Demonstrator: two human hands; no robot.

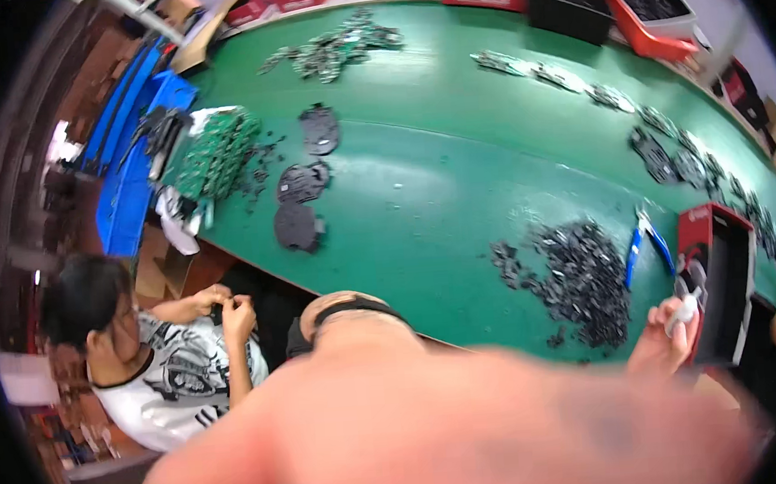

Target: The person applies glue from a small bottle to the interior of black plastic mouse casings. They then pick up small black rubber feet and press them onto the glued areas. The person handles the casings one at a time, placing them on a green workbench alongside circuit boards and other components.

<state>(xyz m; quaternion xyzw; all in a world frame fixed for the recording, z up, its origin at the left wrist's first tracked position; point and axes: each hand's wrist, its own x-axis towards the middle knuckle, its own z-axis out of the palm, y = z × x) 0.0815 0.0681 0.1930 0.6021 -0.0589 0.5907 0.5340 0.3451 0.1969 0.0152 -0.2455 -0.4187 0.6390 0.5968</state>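
At the right, my right hand (663, 338) is closed around a small white bottle (683, 313) with a narrow tip, beside a red box with a dark inside (722, 277). A large blurred stretch of bare skin, seemingly my left arm (356, 424), spans the lower part of the view close up. Its fingers cannot be made out. Skin with a black band (357, 307) shows at the table's near edge. A heap of small black plastic parts (584, 282) lies on the green table (432, 230), with blue-handled pliers (647, 246) between heap and box.
Several dark rounded parts (298, 183) lie left of centre, near stacked green circuit boards (215, 155). More boards (338, 48) are piled at the far side, and a row (612, 96) curves along the right. Another person (171, 356) sits at the left, handling something small.
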